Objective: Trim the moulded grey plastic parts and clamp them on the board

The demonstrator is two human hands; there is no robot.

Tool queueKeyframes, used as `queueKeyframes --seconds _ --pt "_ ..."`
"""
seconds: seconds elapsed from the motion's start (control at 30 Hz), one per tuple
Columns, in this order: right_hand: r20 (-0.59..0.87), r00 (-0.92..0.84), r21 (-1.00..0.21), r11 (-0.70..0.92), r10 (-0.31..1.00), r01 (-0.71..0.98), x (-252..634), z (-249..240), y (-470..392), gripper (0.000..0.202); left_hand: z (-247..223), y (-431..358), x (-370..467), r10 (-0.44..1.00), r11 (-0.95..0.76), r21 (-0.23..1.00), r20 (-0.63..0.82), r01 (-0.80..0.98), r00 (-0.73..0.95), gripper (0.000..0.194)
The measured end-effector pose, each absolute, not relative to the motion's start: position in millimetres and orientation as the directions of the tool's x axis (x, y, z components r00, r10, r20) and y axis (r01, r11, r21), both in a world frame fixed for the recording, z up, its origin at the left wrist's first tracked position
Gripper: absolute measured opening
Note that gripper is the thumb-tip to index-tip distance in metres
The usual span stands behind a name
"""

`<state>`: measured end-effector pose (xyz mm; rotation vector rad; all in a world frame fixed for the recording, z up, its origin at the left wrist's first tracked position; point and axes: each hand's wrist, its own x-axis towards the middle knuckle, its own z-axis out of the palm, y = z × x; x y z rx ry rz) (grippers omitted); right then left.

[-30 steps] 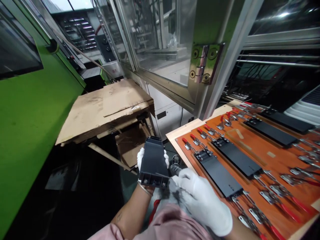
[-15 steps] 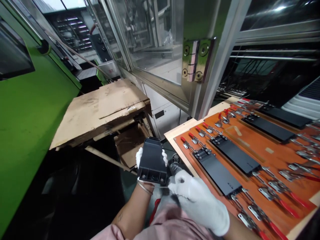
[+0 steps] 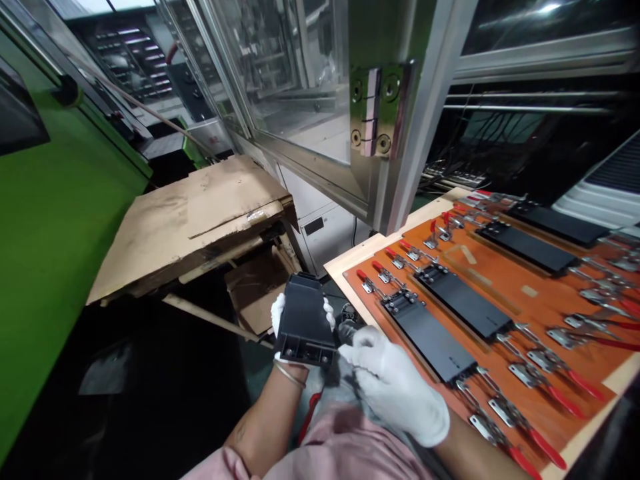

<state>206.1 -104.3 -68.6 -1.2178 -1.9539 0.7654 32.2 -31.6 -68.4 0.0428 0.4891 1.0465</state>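
A black rectangular plastic part (image 3: pixel 304 313) rests in my left hand (image 3: pixel 278 315), whose gloved fingers wrap around it from beneath and show at both long sides. Small ribbed compartments and screw-like spots line the part's near end. My right hand (image 3: pixel 387 380), also in a white glove, is closed just right of that near end, its fingers curled in a pinch. Whatever it may hold is hidden by the fingers. The glove's fingertips look dark. Whether they touch the part, I cannot tell.
At right, an orange fixture board (image 3: pixel 505 293) carries several black panels (image 3: pixel 430 340) held by red-handled toggle clamps (image 3: pixel 545 447). A cardboard-topped table (image 3: pixel 200 207) stands ahead left, beside a green machine (image 3: pixel 60 220). A metal-framed clear door (image 3: pixel 300 87) hangs ahead.
My right hand has shifted slightly up and left, and a thin strip seen at its fingertips earlier no longer shows. The left hand keeps its hold. The view has turned slightly right.
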Motion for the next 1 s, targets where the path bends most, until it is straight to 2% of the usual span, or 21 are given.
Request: queueKeyframes --seconds 0.13,0.27,0.43,0.5,0.6,0.7,0.8,0.9,1.0 --pt "0.177 -0.381 -0.820 0.350 0.908 0.454 206 -67 -106 0.025 -69 -31 32 0.828 0.521 0.255 -0.382 -0.814 0.410 0.054" --pt "0.264 -0.299 -0.798 0.382 0.917 0.466 207 -66 -105 0.024 -69 -31 33 0.830 0.518 0.276 -0.390 -0.810 0.398 0.056" --pt "0.159 -0.356 -0.855 0.309 0.921 0.417 202 -59 -106 0.022 -71 -30 36 0.822 0.532 0.259 -0.389 -0.806 0.417 0.054" --pt "0.213 -0.311 -0.847 0.333 0.926 0.415 198 -56 -107 0.021 -72 -30 38 0.826 0.525 0.256 -0.384 -0.812 0.413 0.053" --pt "0.309 -0.301 -0.763 0.424 0.902 0.488 194 -56 -107 0.024 -74 -30 40 0.836 0.512 0.271 -0.374 -0.815 0.401 0.052" --pt "0.297 -0.357 -0.765 0.445 0.885 0.466 193 -56 -106 0.026 -73 -31 42 0.850 0.497 0.291 -0.352 -0.818 0.392 0.053" --pt "0.299 -0.324 -0.801 0.420 0.898 0.426 194 -56 -105 0.025 -69 -31 44 0.853 0.495 0.297 -0.345 -0.817 0.391 0.052" --pt "0.358 -0.308 -0.735 0.470 0.881 0.489 196 -54 -104 0.028 -67 -29 45 0.851 0.499 0.300 -0.350 -0.813 0.392 0.052" --pt "0.330 -0.346 -0.733 0.469 0.878 0.493 196 -53 -105 0.028 -71 -26 45 0.835 0.523 0.297 -0.366 -0.799 0.411 0.055"
